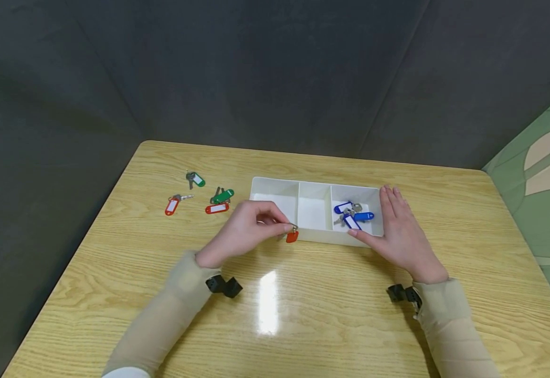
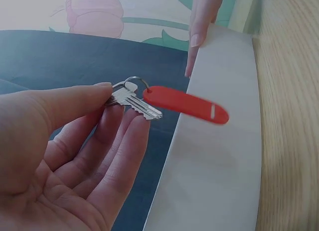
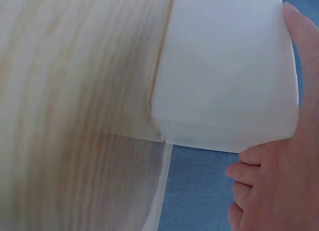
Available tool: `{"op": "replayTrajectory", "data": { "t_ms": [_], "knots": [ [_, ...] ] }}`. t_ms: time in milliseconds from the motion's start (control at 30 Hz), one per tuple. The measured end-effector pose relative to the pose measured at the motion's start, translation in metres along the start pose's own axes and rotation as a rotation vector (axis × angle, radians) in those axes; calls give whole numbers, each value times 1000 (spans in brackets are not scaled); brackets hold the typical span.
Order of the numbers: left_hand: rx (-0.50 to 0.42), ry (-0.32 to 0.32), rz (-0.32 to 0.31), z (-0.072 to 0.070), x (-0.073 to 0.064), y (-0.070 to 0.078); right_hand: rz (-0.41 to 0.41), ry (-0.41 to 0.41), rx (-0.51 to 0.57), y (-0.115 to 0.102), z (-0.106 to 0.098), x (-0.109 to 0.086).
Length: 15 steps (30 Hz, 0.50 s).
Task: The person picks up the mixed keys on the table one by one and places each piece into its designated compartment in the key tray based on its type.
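Observation:
My left hand (image 1: pixel 249 228) pinches a key (image 2: pixel 132 101) between thumb and fingers, at the front of a white divided box (image 1: pixel 275 184). From the key's ring hangs a red key tag (image 2: pixel 184 104), just outside the front wall in the head view. At the box's right end rests my right hand (image 1: pixel 404 236), fingers straight along the side and thumb over the front rim. Several keys with blue tags (image 1: pixel 363 216) lie in the right compartment. The middle compartment (image 1: pixel 314 207) shows a bare floor; my left hand partly hides the left one.
Left of the box lie keys with green and red tags: a green tag (image 1: pixel 198 179) at the back, a red tag (image 1: pixel 172 206) at far left, and a green tag (image 1: pixel 223 196) beside another red tag (image 1: pixel 217 208). A dark partition (image 1: pixel 265 79) rises behind the wooden table (image 1: pixel 327 304).

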<state>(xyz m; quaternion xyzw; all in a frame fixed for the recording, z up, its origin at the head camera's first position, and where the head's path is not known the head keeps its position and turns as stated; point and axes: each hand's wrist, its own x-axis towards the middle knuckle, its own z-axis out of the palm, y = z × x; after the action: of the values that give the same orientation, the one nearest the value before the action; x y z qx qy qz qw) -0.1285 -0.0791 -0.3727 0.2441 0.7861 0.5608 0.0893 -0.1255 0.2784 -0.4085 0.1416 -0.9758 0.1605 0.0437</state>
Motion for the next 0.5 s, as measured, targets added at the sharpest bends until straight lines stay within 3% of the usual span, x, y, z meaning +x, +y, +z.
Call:
{"op": "replayTrajectory", "data": {
  "t_ms": [200,500],
  "knots": [
    [-10,-5,-16,7,4,2,-2,2,0,0,0,0],
    [-41,-4,20,18,10,5,-2,-2,3,1,0,1]
  ]
}}
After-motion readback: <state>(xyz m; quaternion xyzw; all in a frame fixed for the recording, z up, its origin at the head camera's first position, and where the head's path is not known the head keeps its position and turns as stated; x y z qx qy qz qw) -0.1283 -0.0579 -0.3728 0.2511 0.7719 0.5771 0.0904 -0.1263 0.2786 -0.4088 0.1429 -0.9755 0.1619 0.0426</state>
